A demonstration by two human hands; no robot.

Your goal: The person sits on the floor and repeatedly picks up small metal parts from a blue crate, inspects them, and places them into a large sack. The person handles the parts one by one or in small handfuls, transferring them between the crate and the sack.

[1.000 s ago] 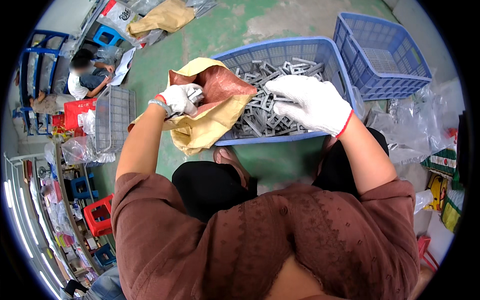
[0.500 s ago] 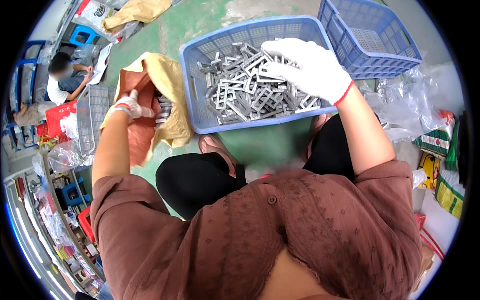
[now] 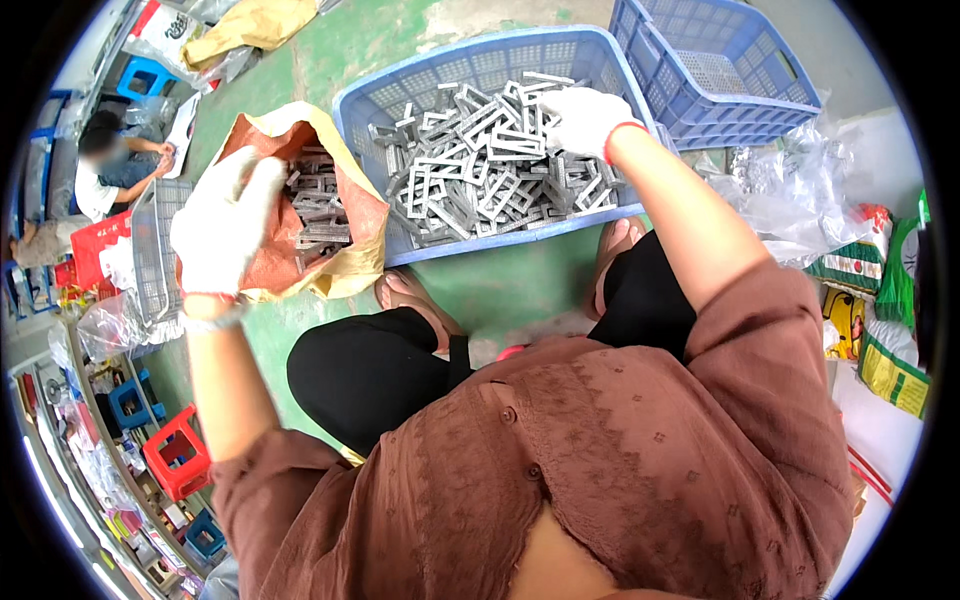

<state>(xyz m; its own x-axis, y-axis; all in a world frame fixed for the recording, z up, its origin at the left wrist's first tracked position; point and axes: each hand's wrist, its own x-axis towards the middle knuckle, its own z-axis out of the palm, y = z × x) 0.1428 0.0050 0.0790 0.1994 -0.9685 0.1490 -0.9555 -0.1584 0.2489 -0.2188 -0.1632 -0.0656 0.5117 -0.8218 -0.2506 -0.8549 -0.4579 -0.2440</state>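
Note:
My left hand (image 3: 225, 225), in a white glove, lies over the left side of a yellow woven sack (image 3: 358, 190) with an orange-red lining. Its fingers are stretched out and slightly apart against the lining. Grey metal frames (image 3: 322, 205) show inside the sack's wide mouth. At the upper right of a blue plastic crate (image 3: 480, 243), my right hand (image 3: 590, 120), also gloved in white, reaches down to a heap of rectangular metal frames (image 3: 490, 180). Its fingers are curled at the heap, seemingly round a frame; the fingertips are partly hidden.
Another blue crate (image 3: 715, 118) stands at the right, beside clear plastic bags (image 3: 790, 210). A grey mesh crate (image 3: 160, 245) is left of the sack. Farther left sits a person (image 3: 110, 170). My feet (image 3: 415, 300) are on the green floor near the crate. A red stool (image 3: 178, 455) stands at lower left.
My left hand has let go of the sack's folded lining and moved up and left; the mouth now gapes wider, showing more frames. My right hand has lowered toward the heap, its fingers curling.

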